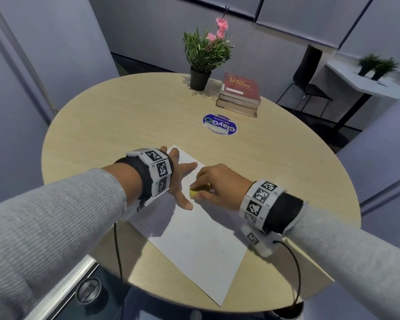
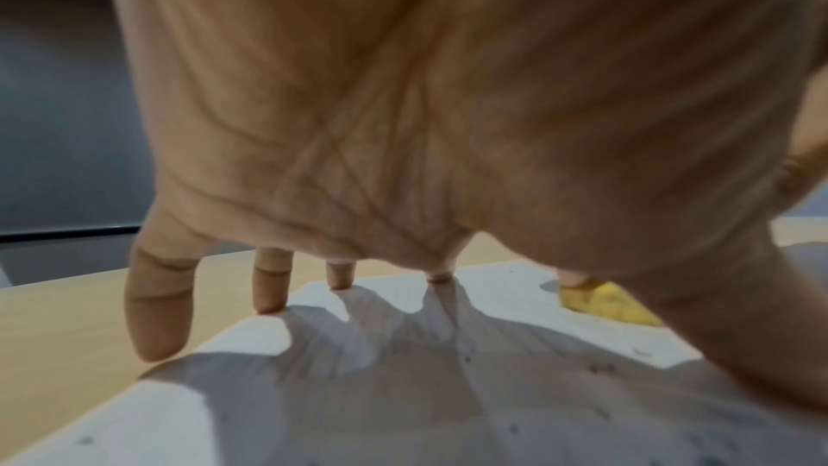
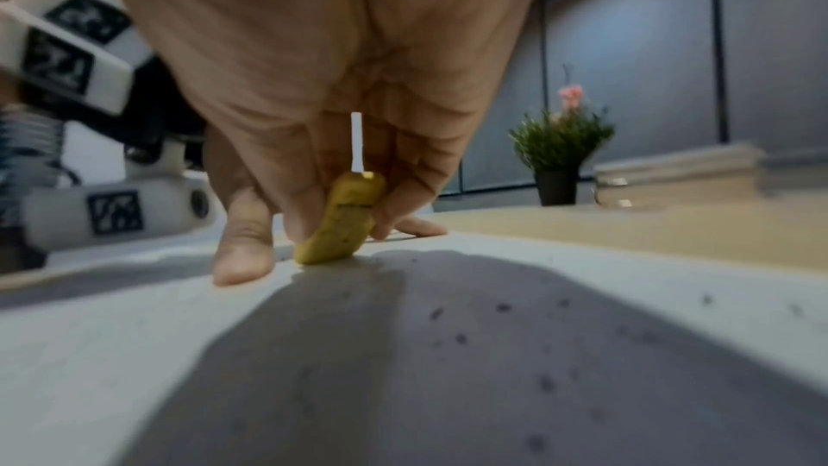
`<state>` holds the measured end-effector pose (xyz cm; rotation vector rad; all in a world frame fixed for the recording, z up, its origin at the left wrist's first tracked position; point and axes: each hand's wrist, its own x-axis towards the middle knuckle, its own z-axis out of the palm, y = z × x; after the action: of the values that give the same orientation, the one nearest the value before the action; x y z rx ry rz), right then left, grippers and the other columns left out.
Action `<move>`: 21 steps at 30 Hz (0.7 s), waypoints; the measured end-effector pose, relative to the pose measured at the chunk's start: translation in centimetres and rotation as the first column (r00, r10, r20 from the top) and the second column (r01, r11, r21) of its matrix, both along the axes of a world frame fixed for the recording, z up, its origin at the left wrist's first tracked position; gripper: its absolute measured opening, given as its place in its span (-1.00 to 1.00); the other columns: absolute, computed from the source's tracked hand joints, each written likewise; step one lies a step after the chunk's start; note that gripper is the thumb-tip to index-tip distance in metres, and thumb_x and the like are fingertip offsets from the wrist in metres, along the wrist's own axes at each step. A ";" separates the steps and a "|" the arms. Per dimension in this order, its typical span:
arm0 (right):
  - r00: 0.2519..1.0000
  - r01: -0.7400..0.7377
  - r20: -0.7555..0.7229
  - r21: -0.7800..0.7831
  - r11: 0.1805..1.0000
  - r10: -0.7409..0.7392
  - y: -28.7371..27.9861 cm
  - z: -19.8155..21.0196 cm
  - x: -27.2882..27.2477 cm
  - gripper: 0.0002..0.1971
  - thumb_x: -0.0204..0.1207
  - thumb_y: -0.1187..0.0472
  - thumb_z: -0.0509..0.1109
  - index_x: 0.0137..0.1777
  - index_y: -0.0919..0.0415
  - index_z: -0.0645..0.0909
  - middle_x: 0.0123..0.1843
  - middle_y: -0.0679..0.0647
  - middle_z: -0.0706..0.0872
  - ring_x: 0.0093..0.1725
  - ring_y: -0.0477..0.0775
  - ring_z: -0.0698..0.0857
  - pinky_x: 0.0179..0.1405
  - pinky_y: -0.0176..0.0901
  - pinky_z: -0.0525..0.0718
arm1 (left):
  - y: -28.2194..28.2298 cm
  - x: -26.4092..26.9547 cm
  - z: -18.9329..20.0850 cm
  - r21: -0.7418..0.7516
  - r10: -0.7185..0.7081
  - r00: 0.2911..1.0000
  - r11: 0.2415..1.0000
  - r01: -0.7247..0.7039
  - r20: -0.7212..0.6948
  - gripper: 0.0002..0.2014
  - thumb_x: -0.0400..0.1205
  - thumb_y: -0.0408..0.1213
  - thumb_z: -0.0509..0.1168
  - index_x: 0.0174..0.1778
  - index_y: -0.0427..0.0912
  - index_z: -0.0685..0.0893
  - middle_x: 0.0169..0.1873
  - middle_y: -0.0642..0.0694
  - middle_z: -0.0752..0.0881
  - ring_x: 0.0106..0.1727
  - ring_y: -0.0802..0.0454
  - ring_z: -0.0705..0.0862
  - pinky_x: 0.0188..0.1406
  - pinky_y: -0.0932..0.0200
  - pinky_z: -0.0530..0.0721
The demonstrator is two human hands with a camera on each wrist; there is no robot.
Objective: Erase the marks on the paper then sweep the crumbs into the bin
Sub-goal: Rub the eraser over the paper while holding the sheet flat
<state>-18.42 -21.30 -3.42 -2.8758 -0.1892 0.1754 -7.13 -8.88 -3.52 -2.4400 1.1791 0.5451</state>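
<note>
Eraser (image 1: 197,191) pinched in my right hand (image 1: 219,184), its tip on the paper (image 1: 194,245) near the table's (image 1: 125,116) front edge; my left hand (image 1: 179,179), splayed flat, pins the sheet. Short, light strokes should avoid creasing; crumbs (image 3: 502,307) wait.

We wear grey ribbed knit sleeves (image 1: 56,209) on both arms. Each wrist has a black strap with a white band (image 1: 158,170) of black square markers. Thin black cables (image 1: 117,250) hang from the wrist units.
</note>
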 end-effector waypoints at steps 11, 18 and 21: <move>0.999 -0.029 -0.020 -0.001 1.000 0.029 0.6 -0.1 -0.1 -0.75 0.48 0.08 0.39 0.11 0.11 0.74 0.01 0.03 0.73 -0.14 -0.11 0.51 -0.01 -0.17 0.56 | 0.0 0.1 -0.1 0.002 -0.004 1.000 1.000 0.004 0.000 0.27 0.07 0.67 0.25 0.62 0.37 -0.27 0.56 -0.20 0.06 0.50 -0.37 0.13 0.42 -0.38 0.33; 0.990 0.135 0.049 -0.050 0.990 -0.133 -1.8 0.3 1.0 -0.76 0.48 0.12 0.40 0.10 0.12 0.74 0.03 0.06 0.73 0.00 0.07 0.65 0.03 -0.07 0.60 | 0.3 0.0 -0.2 -0.020 0.005 1.000 1.000 -0.005 -0.010 0.24 0.10 0.66 0.24 0.61 0.39 -0.27 0.56 -0.20 0.06 0.50 -0.38 0.12 0.42 -0.40 0.32; 1.000 -0.009 0.011 -0.010 1.000 0.009 0.2 -0.1 -0.1 -0.76 0.48 0.13 0.41 0.11 0.13 0.74 0.02 0.03 0.73 -0.10 -0.06 0.58 0.00 -0.15 0.59 | 0.2 0.2 -0.3 -0.017 -0.007 1.000 1.000 0.007 -0.007 0.27 0.04 0.69 0.22 0.61 0.39 -0.26 0.56 -0.21 0.07 0.49 -0.38 0.12 0.42 -0.40 0.32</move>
<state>-18.57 -21.06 -3.56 -2.8867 -0.2034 0.1630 -6.89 -8.66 -3.85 -2.4498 1.1993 0.5441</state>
